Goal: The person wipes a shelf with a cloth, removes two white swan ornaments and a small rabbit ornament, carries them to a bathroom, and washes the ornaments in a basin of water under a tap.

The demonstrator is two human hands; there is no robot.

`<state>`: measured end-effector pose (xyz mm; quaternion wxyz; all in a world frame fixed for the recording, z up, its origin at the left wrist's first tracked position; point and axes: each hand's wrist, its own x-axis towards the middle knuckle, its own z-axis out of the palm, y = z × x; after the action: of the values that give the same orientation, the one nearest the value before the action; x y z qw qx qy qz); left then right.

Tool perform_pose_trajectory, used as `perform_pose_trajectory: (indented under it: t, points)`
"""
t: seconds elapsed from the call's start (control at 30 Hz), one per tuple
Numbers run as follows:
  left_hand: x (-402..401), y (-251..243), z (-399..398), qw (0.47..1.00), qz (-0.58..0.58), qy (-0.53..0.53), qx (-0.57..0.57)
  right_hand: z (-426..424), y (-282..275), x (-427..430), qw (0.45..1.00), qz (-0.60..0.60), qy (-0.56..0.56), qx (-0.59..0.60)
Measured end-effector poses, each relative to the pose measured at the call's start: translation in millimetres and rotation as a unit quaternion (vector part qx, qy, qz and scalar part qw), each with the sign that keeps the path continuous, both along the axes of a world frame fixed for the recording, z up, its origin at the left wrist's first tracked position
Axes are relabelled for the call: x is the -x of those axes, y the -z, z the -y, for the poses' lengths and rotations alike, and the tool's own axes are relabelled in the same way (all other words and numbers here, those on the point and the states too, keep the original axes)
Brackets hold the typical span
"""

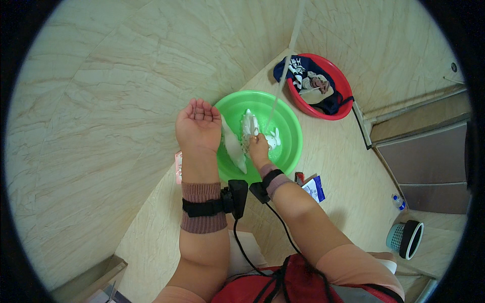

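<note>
In front of me stands a round green plastic basin point(288, 159). My left hand point(200, 127) is held palm up beside its left rim, fingers slightly curled and nothing in it. My right hand point(259, 150) reaches into the basin with its fingers closed on a bunched white cloth item point(249, 122). Left of it lies a long white cloth piece point(234, 148), which looks like a sock. To the right is a white item with rabbit-like ears point(273, 138), partly behind my right hand. A thin pale streak point(278, 92), apparently falling water, comes down into the basin.
A red basin point(343, 77) holding dark and light clothes stands at the back right. A blue-and-white packet point(314, 188) and a small red item point(299, 178) lie near the green basin. A bottle point(398, 202) and a teal basket point(396, 235) are farther right. Cables hang from my wrist straps.
</note>
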<state>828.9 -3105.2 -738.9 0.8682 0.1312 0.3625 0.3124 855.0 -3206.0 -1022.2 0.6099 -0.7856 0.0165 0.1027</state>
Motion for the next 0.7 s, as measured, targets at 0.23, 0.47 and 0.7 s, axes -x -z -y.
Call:
perform_pose_trajectory:
  t: [0.23,0.47,0.7]
  points:
    - [3.5,4.1,0.6,1.000,0.002,0.000,0.008,16.1,-14.9,-4.9,0.990,-0.013,-0.087,0.115]
    - [3.2,6.3,0.4,1.000,-0.003,0.005,0.002,35.0,-22.7,7.3,0.980,-0.041,-0.078,0.178]
    - [0.6,8.2,13.1,1.000,-0.003,0.012,-0.013,59.8,-24.0,4.1,0.981,-0.045,-0.095,0.162]
